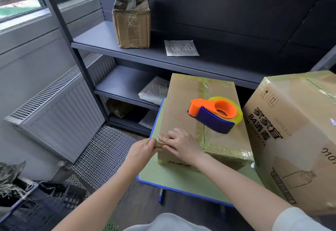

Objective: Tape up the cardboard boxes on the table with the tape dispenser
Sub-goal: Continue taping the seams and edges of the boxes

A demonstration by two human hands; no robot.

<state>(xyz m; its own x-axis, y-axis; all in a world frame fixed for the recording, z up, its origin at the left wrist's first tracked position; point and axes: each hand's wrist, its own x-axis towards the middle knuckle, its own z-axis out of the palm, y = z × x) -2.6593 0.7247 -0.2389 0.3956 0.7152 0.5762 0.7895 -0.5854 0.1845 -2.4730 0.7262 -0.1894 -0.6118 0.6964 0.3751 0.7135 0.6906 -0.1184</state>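
Observation:
A flat cardboard box (183, 107) lies on the small green table (174, 178), with shiny tape along its centre seam and edges. On top of it rests the orange and blue tape dispenser (214, 115) with its clear tape roll, untouched by either hand. At the box's near left corner my left hand (143, 150) holds the corner from the left side, fingers curled against it. My right hand (179, 144) presses down on the taped corner edge from above. A bigger printed cardboard box (298, 136) stands on the table to the right.
A grey metal shelf unit (138, 52) stands behind the table, holding a taped upright box (131, 22) and a white packet (181, 48); more packets lie on lower shelves. A radiator (60, 110) is at the left, a dark crate (36, 205) at the bottom left.

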